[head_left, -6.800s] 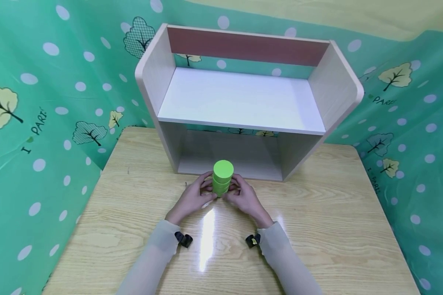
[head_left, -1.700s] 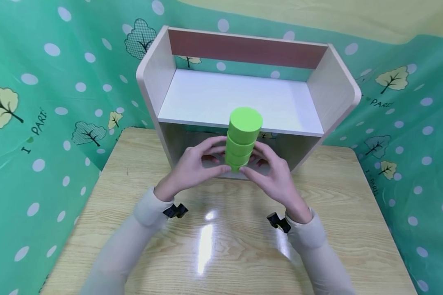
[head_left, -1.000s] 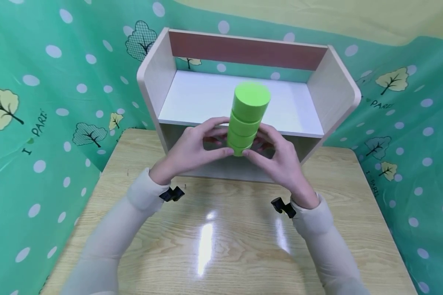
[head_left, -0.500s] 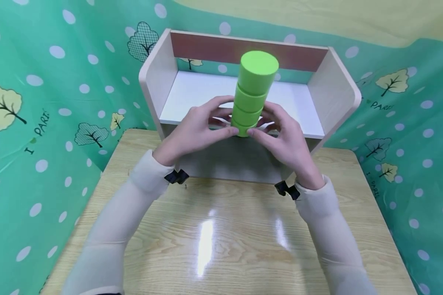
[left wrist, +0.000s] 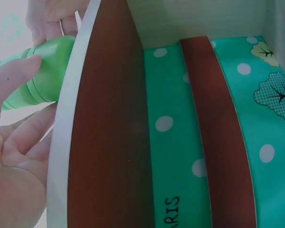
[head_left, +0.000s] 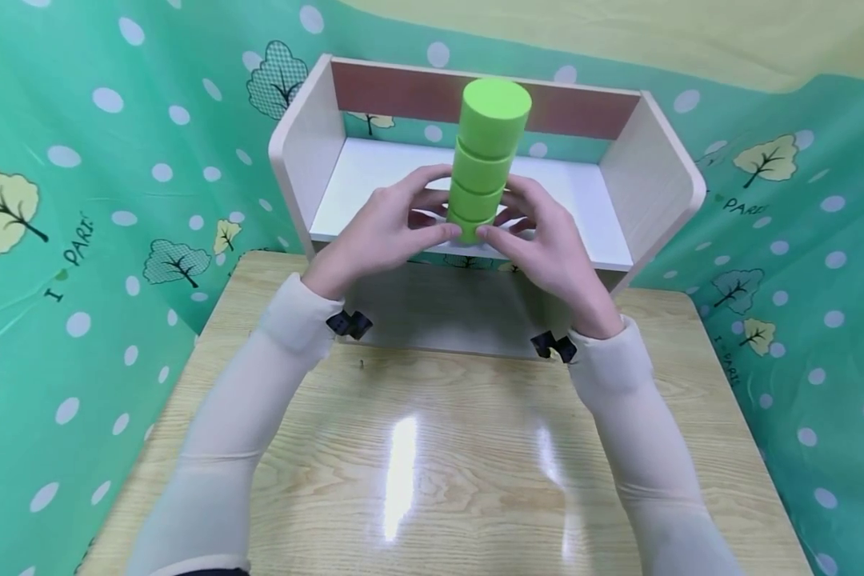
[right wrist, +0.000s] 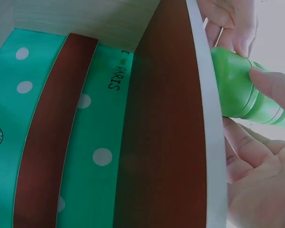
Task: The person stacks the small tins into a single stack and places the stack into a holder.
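A tall green bottle (head_left: 485, 160) with grooves round its body and a wide flat top is held upright, leaning slightly. My left hand (head_left: 385, 228) grips its lower left side, thumb in front and fingers behind. From the right, my right hand (head_left: 550, 240) holds it the same way, thumbs nearly meeting near the base. That base overlaps the front of the white upper shelf (head_left: 374, 180). In the wrist views, the bottle (left wrist: 47, 71) shows just beyond the shelf board's pale front edge (right wrist: 211, 123), its base right at the board and partly hidden by it.
The two-level shelf unit has pale side panels (head_left: 651, 176) and a reddish back rail (head_left: 396, 88). Its lower compartment (head_left: 439, 312) lies under my wrists. It stands at the back of a wooden table (head_left: 475, 448), before a green dotted curtain (head_left: 115, 200).
Both hands have lifted the green bottle from low near the table, in front of the lower compartment, to the upper shelf's level. Over the last half second it shifted slightly back and left.
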Demonstrator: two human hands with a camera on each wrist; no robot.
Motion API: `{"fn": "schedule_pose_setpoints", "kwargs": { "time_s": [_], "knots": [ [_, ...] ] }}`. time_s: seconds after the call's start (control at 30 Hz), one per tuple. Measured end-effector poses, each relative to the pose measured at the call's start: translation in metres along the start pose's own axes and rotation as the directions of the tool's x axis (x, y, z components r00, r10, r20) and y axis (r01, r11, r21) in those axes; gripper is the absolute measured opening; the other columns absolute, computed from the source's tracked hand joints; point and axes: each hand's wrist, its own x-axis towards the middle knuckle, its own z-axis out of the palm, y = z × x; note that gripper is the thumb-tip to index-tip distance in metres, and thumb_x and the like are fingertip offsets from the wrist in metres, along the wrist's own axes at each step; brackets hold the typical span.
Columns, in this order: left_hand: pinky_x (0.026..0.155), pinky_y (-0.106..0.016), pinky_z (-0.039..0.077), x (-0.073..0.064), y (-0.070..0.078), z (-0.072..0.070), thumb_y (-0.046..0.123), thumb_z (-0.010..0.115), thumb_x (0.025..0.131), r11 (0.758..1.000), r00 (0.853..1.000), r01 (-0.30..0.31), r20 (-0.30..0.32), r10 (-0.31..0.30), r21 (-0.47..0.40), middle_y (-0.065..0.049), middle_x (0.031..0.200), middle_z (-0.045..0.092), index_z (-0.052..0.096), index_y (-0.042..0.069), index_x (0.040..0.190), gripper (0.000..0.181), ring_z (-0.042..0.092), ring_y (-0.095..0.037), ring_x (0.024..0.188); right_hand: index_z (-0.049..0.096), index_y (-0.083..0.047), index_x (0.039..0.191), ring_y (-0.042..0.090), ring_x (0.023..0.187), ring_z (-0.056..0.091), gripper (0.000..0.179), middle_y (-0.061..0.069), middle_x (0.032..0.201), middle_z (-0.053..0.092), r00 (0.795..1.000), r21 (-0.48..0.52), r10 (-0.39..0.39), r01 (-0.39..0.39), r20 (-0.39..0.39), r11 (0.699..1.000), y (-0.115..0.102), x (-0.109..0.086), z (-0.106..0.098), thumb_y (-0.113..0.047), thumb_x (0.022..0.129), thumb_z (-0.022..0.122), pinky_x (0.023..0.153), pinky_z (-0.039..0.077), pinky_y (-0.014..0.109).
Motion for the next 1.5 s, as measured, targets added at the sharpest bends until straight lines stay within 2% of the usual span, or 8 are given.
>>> {"fn": "schedule_pose_setpoints", "kwargs": {
  "time_s": [0.1,0.23,0.33,0.47,0.77,1.0,1.5],
  "knots": [
    [0.095,-0.027,0.052,0.004,-0.012,-0.002,0.009,0.070,0.094,1.000,1.000,0.024,-0.006,-0.024,0.012,-0.013,0.133,0.062,0.038,0.009,0.152,0.066,0.064,-0.019,0.115,0.047,-0.016,0.147,0.016,0.098,0.063,0.061,-0.001,0.127,0.067,1.000,-0.005,0.013,-0.013,0.013,1.000,0.001,0.005,0.002,-0.014,0.092,0.074,0.086,0.052,0.039],
    [0.094,-0.024,0.051,0.009,-0.028,-0.004,0.017,0.073,0.094,0.998,0.999,0.048,-0.010,-0.048,0.034,-0.004,0.133,0.063,0.037,0.019,0.153,0.069,0.064,-0.012,0.112,0.046,-0.015,0.147,0.015,0.097,0.063,0.062,-0.002,0.128,0.066,1.000,-0.021,0.013,-0.012,0.023,1.000,0.002,0.010,0.005,-0.016,0.092,0.074,0.085,0.052,0.037],
    [0.093,-0.023,0.051,0.011,-0.032,-0.006,0.021,0.074,0.093,0.998,0.999,0.046,-0.005,-0.046,0.041,0.000,0.133,0.064,0.037,0.023,0.153,0.071,0.064,-0.008,0.111,0.046,-0.015,0.147,0.014,0.097,0.063,0.062,-0.002,0.129,0.066,1.000,-0.032,0.010,-0.009,0.026,0.999,0.003,0.012,0.006,-0.015,0.092,0.074,0.084,0.052,0.035],
    [0.093,-0.023,0.051,0.011,-0.034,-0.006,0.024,0.073,0.093,0.998,0.999,0.039,-0.002,-0.039,0.045,0.002,0.133,0.064,0.037,0.024,0.153,0.070,0.063,-0.005,0.111,0.046,-0.014,0.147,0.015,0.098,0.063,0.061,0.000,0.130,0.066,0.999,-0.038,0.015,-0.014,0.028,0.999,0.004,0.014,0.006,-0.015,0.092,0.073,0.084,0.052,0.035],
    [0.094,-0.022,0.050,0.012,-0.036,-0.006,0.027,0.070,0.096,0.997,0.999,0.044,-0.002,-0.044,0.063,-0.001,0.134,0.063,0.035,0.019,0.154,0.069,0.062,-0.004,0.112,0.046,-0.012,0.147,0.021,0.098,0.063,0.060,0.005,0.131,0.065,0.999,-0.041,0.031,-0.030,0.026,0.999,0.005,0.016,0.009,-0.015,0.094,0.072,0.084,0.051,0.036],
    [0.093,-0.022,0.050,0.010,-0.038,-0.009,0.027,0.070,0.096,0.995,0.998,0.069,-0.005,-0.069,0.071,-0.003,0.136,0.062,0.033,0.018,0.155,0.071,0.062,-0.004,0.110,0.045,-0.013,0.147,0.016,0.097,0.061,0.060,0.002,0.130,0.065,0.999,-0.047,0.039,-0.037,0.034,0.998,0.003,0.018,0.013,-0.018,0.094,0.072,0.086,0.051,0.035],
    [0.095,-0.023,0.050,0.007,-0.042,-0.013,0.026,0.069,0.096,0.995,0.997,0.078,-0.019,-0.077,0.066,-0.004,0.138,0.059,0.033,0.018,0.155,0.069,0.061,-0.006,0.115,0.042,-0.015,0.150,0.018,0.098,0.062,0.063,0.003,0.134,0.063,0.998,-0.093,0.054,-0.051,0.037,0.994,0.001,0.020,0.020,-0.022,0.095,0.071,0.085,0.053,0.036]
  ]
}}
